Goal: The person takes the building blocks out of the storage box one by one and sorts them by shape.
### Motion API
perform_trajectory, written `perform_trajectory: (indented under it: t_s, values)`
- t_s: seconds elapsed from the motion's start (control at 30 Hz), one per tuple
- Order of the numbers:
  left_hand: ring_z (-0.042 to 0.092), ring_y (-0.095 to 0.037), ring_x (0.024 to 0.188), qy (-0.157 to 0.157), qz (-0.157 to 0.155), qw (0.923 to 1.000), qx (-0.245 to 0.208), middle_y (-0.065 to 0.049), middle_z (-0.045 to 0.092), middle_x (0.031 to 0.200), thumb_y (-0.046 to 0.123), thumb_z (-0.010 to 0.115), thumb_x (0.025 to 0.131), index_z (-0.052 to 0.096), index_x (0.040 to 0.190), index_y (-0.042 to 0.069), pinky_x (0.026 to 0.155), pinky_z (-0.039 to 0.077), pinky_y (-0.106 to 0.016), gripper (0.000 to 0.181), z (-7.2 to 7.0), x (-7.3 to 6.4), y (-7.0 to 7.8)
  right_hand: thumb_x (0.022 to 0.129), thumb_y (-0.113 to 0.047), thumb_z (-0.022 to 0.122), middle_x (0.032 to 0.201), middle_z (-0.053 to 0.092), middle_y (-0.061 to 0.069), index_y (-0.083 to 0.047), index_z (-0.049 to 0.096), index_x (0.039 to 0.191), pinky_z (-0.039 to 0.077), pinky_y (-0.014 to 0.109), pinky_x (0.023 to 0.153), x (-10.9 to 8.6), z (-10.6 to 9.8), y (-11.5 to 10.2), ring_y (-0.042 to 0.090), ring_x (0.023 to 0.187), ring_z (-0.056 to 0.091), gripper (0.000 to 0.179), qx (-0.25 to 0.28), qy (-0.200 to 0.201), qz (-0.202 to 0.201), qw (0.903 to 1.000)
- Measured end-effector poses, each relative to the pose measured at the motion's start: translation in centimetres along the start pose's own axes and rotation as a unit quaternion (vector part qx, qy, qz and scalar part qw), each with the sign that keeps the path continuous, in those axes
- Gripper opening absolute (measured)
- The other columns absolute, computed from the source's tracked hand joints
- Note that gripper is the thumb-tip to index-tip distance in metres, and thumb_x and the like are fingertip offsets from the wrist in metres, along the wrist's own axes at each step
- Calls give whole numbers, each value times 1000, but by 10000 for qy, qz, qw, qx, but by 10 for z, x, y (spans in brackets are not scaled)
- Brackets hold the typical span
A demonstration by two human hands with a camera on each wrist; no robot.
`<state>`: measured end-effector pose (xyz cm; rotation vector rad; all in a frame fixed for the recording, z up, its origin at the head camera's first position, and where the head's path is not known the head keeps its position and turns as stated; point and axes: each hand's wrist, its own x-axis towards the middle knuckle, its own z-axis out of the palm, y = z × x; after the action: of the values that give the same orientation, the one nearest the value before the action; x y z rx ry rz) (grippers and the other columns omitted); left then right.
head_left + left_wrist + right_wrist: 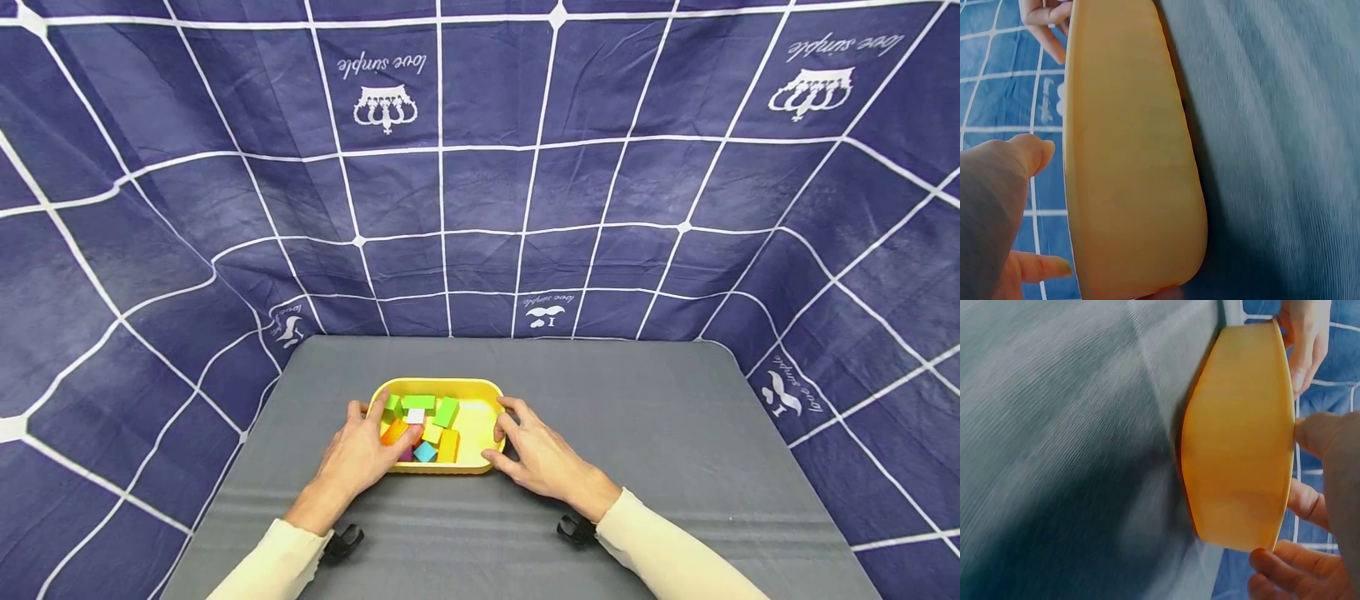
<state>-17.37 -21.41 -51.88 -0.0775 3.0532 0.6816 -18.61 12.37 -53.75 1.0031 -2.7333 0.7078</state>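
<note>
A yellow plastic box with rounded corners lies on the grey cloth and holds toy blocks in its left and middle part. Over its left end is my left hand, fingers spread, one at the far left rim and others outside the wall. The left thumb reaches in above the blocks, apart from the rim in the left wrist view. My right hand grips the box's right end, thumb at the near corner, one finger inside and others outside the wall. Green blocks, a white block and a blue block show inside.
Grey cloth covers the table around the box. A blue curtain with white grid lines rises at the back and both sides. Black straps sit at both wrists, below cream sleeves.
</note>
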Motion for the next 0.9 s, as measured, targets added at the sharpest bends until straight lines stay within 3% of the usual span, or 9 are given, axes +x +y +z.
perform_trajectory:
  t_s: [0.4, 0.77, 0.9]
  values:
    - [73, -45, 87, -81, 271, 9994, -194, -24, 54, 147, 76, 76, 102, 51, 173, 26, 79, 67, -61, 90, 17, -10, 37, 99, -38, 94, 159, 65, 17, -21, 66, 101, 68, 42, 92, -28, -23, 26, 28, 126, 79, 33, -294, 250, 165, 9991]
    - [69, -43, 83, -205, 671, 9966, -429, -22, 55, 142, 68, 81, 101, 53, 172, 23, 78, 65, -57, 89, 35, -10, 73, 94, -34, 97, 153, 67, 16, -17, 70, 106, 68, 42, 95, -54, -47, 54, 25, 119, 78, 34, -459, 318, 242, 9981]
    - [68, -39, 80, -265, 832, 9950, -486, -22, 55, 140, 67, 81, 102, 53, 173, 19, 78, 65, -55, 90, 39, -9, 82, 92, -31, 99, 150, 67, 16, -12, 73, 118, 68, 46, 100, -60, -53, 63, 27, 123, 77, 41, -424, 383, 197, 9982]
